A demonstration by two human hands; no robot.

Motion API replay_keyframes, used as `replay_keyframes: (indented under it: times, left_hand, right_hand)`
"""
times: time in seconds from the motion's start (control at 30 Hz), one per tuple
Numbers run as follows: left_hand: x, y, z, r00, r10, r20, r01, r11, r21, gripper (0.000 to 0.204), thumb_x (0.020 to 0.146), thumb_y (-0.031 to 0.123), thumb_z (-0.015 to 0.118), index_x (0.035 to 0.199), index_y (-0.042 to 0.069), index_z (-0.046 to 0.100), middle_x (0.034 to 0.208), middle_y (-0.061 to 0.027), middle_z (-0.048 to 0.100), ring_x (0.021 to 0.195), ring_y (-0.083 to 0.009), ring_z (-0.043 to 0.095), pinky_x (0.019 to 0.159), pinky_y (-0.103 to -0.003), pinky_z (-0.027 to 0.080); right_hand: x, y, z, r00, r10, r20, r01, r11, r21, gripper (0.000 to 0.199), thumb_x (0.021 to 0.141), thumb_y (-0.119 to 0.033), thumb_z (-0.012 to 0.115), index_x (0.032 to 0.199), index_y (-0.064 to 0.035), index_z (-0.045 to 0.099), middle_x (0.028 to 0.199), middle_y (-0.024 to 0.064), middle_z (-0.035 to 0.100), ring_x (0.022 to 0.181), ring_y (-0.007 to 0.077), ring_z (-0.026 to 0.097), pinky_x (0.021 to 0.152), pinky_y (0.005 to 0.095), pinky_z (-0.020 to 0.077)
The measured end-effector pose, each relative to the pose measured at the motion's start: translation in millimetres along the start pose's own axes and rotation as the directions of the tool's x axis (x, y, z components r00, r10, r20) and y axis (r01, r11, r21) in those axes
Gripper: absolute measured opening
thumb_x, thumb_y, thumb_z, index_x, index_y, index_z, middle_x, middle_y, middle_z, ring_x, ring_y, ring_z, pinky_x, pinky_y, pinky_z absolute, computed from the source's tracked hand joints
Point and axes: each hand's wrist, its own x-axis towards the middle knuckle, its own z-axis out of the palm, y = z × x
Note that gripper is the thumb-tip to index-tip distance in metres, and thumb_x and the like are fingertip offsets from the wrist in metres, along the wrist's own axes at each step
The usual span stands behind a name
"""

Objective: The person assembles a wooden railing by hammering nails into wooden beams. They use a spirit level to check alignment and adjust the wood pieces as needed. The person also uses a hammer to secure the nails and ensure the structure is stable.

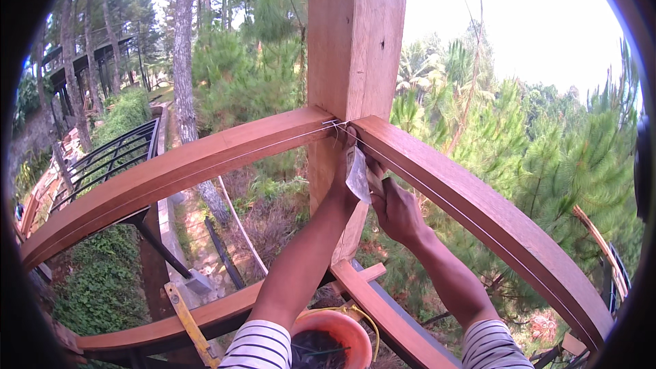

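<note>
Both my arms reach forward to a square wooden post (pixel 331 34), just below where two wooden rails meet it. My left hand (pixel 343 172) is raised against the post under the joint, its fingers partly hidden. My right hand (pixel 398 210) is closed beside it, around what looks like the pale handle of a flat grey blade-like piece (pixel 357 176). That piece hangs in front of my left fingers; its exact kind is unclear. A thin white string (pixel 403 162) runs along the right rail (pixel 478 201) and the left rail (pixel 184 157), crossing at small nails (pixel 335 123) by the post.
An orange bucket (pixel 362 342) with dark contents stands below, between my forearms. Lower wooden rails (pixel 383 307) meet at the post's foot. A yellow level (pixel 188 321) leans on the lower left rail. Beyond lie a drop, trees and a black metal frame (pixel 116 154).
</note>
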Motion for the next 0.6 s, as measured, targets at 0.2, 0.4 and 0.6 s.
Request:
replay_keyframes:
  times: [0.2, 0.4, 0.6]
  left_hand:
    - [-2.8, -2.6, 7.5, 0.999, 0.046, -0.002, -0.046, 0.999, -0.013, 0.063, 0.093, 0.050, 0.073, 0.134, 0.006, 0.054, 0.125, -0.0090, 0.066, 0.115, -0.0253, 0.065, 0.098, -0.042, 0.057]
    - [-0.8, -1.3, 3.0, 1.000, 0.012, 0.020, -0.011, 0.999, -0.049, 0.063, 0.092, 0.051, 0.073, 0.132, 0.006, 0.056, 0.121, -0.0074, 0.068, 0.111, -0.0226, 0.068, 0.097, -0.040, 0.058]
    - [-1.6, -0.2, 0.9, 1.000, 0.004, -0.016, -0.003, 0.999, 0.034, 0.059, 0.094, 0.051, 0.071, 0.131, 0.008, 0.056, 0.116, -0.0069, 0.069, 0.106, -0.0237, 0.069, 0.088, -0.040, 0.062]
  right_hand:
    - [-1.7, -7.9, -3.3, 0.890, -0.455, 0.030, 0.451, 0.888, 0.092, 0.037, 0.097, -0.032, 0.067, 0.097, 0.0026, 0.054, 0.083, 0.0262, 0.063, 0.076, 0.0480, 0.065, 0.062, 0.0527, 0.0513]
    - [-5.4, 5.5, 8.1, 0.993, -0.066, 0.102, 0.062, 0.997, 0.041, 0.039, 0.095, -0.036, 0.068, 0.099, -0.0002, 0.055, 0.082, 0.0234, 0.064, 0.074, 0.0458, 0.065, 0.063, 0.0519, 0.0518]
    - [10.5, 6.2, 4.9, 0.998, 0.033, -0.051, -0.035, 0.999, -0.040, 0.037, 0.093, -0.033, 0.071, 0.096, 0.0014, 0.057, 0.080, 0.0204, 0.064, 0.072, 0.0423, 0.066, 0.063, 0.0479, 0.0529]
